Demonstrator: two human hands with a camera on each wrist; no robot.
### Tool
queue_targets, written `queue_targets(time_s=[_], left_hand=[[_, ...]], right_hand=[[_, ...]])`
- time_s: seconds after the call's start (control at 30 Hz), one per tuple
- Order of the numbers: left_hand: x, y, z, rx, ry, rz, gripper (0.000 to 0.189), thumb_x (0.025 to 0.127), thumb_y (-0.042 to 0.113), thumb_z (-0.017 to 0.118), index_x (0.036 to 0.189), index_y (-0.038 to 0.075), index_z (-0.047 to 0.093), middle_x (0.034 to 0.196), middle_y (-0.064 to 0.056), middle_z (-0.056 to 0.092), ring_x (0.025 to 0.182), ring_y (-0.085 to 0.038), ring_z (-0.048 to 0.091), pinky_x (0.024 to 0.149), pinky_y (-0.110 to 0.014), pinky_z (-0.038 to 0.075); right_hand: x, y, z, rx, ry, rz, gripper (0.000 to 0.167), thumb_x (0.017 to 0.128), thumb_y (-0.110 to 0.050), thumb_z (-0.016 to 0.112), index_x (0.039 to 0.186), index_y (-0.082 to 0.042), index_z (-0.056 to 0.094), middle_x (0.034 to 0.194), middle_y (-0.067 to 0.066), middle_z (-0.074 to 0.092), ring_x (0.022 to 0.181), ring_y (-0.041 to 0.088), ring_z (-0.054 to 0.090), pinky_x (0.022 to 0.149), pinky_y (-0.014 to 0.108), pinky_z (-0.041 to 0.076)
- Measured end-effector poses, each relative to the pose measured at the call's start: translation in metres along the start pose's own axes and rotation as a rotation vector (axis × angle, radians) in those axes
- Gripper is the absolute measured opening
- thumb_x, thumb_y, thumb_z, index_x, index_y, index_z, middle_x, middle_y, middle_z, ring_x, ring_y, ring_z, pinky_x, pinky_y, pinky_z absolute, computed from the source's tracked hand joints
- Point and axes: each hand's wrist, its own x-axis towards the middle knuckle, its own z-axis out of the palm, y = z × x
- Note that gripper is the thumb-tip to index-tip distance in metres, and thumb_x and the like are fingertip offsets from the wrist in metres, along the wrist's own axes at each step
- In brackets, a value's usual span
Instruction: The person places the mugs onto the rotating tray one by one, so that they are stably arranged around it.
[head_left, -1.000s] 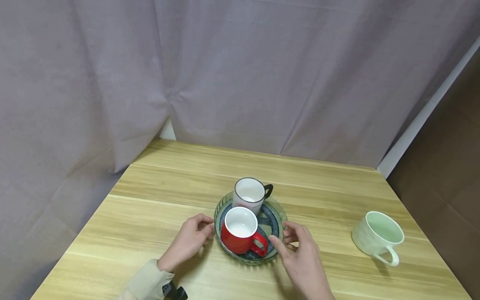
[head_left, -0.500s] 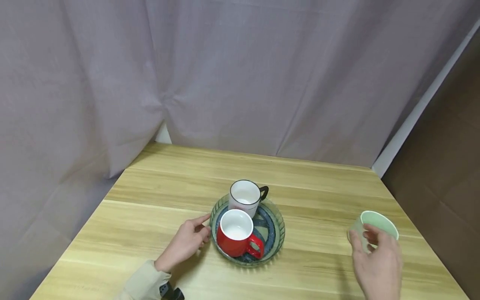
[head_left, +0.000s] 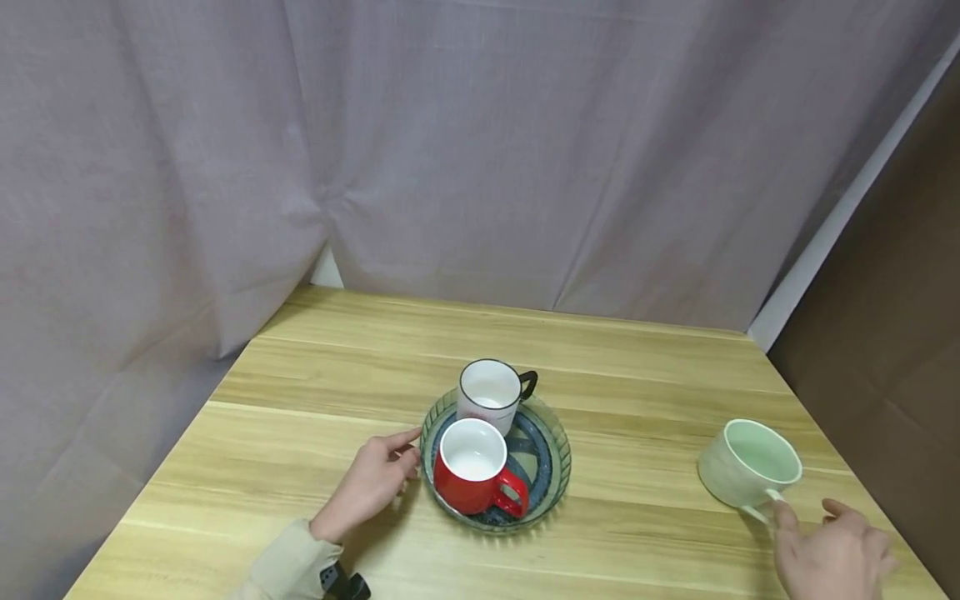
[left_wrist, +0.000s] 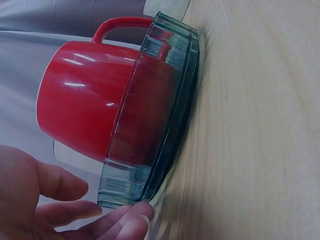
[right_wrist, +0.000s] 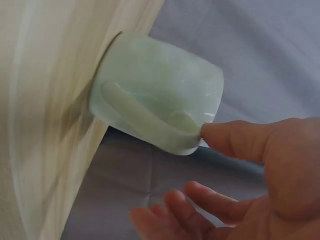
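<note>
My left hand (head_left: 371,479) touches the left side of a round ribbed glass dish (head_left: 561,450) with its fingertips. In the left wrist view the fingers lie at the dish wall (left_wrist: 125,182), the thumb apart from it. Inside the dish stand a red mug (head_left: 467,492) with white interior and a white mug (head_left: 480,412) with a black rim and handle, both upright. My right hand (head_left: 834,550) is at a pale green mug (head_left: 723,473) on the right. Its thumb tip meets the mug's handle (right_wrist: 145,117), while the other fingers are spread away from it.
A wood-grain table (head_left: 360,333) carries everything. Grey curtain (head_left: 450,167) hangs behind and to the left, and a brown panel (head_left: 885,333) stands along the right side. Bare tabletop lies between the dish and the green mug.
My right hand has left the dish's right side, passed in front of the green mug and moved down right to its handle. My left hand has stayed at the dish.
</note>
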Motion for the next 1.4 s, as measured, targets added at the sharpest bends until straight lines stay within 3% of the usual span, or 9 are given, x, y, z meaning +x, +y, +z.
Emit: queue_targets(time_s=[0.23, 0.47, 0.77, 1.0, 1.23, 1.4], left_hand=[[0.001, 0.001, 0.0, 0.009, 0.006, -0.001, 0.043, 0.093, 0.006, 0.051, 0.135, -0.006, 0.052, 0.081, -0.013, 0.065, 0.053, -0.019, 0.055, 0.037, -0.026, 0.043], [0.001, 0.0, 0.0, 0.003, 0.005, 0.016, 0.042, 0.094, 0.005, 0.052, 0.135, -0.006, 0.052, 0.082, -0.013, 0.065, 0.053, -0.02, 0.055, 0.037, -0.026, 0.044], [0.001, -0.003, 0.0, -0.003, -0.006, 0.016, 0.043, 0.094, 0.005, 0.052, 0.135, -0.006, 0.052, 0.08, -0.013, 0.065, 0.048, -0.018, 0.052, 0.036, -0.026, 0.043], [0.0, 0.0, 0.0, 0.003, 0.01, 0.015, 0.042, 0.094, 0.005, 0.053, 0.134, -0.005, 0.053, 0.078, -0.012, 0.065, 0.05, -0.018, 0.053, 0.036, -0.024, 0.042], [-0.001, -0.001, 0.0, -0.005, 0.001, 0.013, 0.043, 0.094, 0.005, 0.053, 0.135, -0.005, 0.052, 0.079, -0.012, 0.065, 0.05, -0.018, 0.054, 0.036, -0.022, 0.04], [-0.001, -0.004, 0.0, -0.006, -0.004, 0.011, 0.044, 0.094, 0.005, 0.053, 0.136, -0.006, 0.051, 0.079, -0.012, 0.065, 0.051, -0.017, 0.054, 0.037, -0.021, 0.04]], right_hand=[[0.004, 0.005, 0.006, 0.027, -0.008, -0.016, 0.065, 0.097, -0.04, 0.051, 0.133, 0.013, 0.041, 0.124, 0.036, 0.046, 0.121, 0.053, 0.031, 0.101, 0.06, 0.026], [0.013, 0.006, 0.01, 0.016, -0.065, -0.04, 0.064, 0.097, -0.043, 0.052, 0.125, 0.014, 0.049, 0.106, 0.032, 0.058, 0.1, 0.044, 0.053, 0.077, 0.048, 0.042], [0.012, 0.003, 0.014, 0.03, -0.045, -0.055, 0.05, 0.099, -0.029, 0.048, 0.12, 0.016, 0.051, 0.097, 0.03, 0.055, 0.096, 0.043, 0.05, 0.073, 0.046, 0.037], [0.012, 0.004, 0.015, 0.049, -0.061, -0.027, 0.053, 0.099, -0.034, 0.047, 0.119, 0.015, 0.051, 0.1, 0.034, 0.056, 0.1, 0.046, 0.05, 0.078, 0.049, 0.039], [0.011, 0.004, 0.017, 0.073, -0.029, -0.003, 0.05, 0.098, -0.035, 0.049, 0.115, 0.012, 0.054, 0.102, 0.035, 0.058, 0.098, 0.044, 0.051, 0.071, 0.04, 0.038], [0.01, 0.004, 0.018, 0.103, -0.008, 0.038, 0.051, 0.097, -0.036, 0.052, 0.114, 0.011, 0.056, 0.091, 0.03, 0.064, 0.097, 0.043, 0.051, 0.07, 0.039, 0.037]])
